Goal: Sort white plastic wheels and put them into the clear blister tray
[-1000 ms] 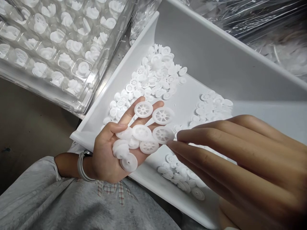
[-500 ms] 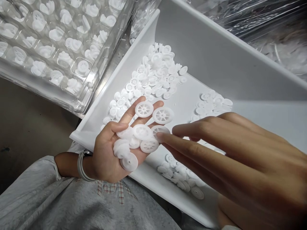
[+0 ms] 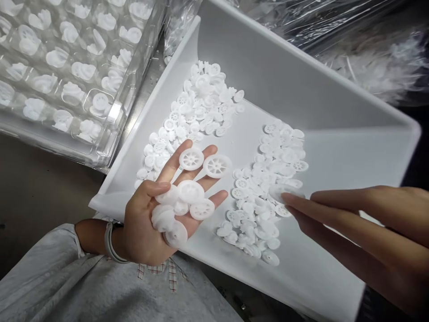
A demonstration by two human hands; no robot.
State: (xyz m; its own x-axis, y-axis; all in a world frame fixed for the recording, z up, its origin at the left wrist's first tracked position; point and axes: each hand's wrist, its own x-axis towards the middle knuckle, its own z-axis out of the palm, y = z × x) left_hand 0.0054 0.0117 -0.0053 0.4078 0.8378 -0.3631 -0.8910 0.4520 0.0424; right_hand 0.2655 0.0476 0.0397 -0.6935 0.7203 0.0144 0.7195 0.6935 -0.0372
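Palm up over the bin, my left hand (image 3: 144,228) carries several white plastic gears (image 3: 191,192), with its fingers spread beneath them. Two spoked gears rest toward the fingertips, and the others sit on the palm, some overlapping. To the right, my right hand (image 3: 362,223) pinches a white plastic gear (image 3: 284,192) between its fingers, blurred by motion. That gear is just above the right-hand gear pile (image 3: 254,201); whether it touches the pile I cannot tell. A second gear pile (image 3: 201,103) lies behind my left hand, which hides part of it.
A pale grey bin (image 3: 254,58) with raised walls holds both piles. At upper left, a clear plastic tray (image 3: 110,138) has white parts in its pockets. Clear plastic bags (image 3: 375,67) lie beyond the bin's far wall.
My right hand has moved right, away from my left palm, taking one spoked gear from it. The gear is now over the right-hand pile. The view has shifted slightly.
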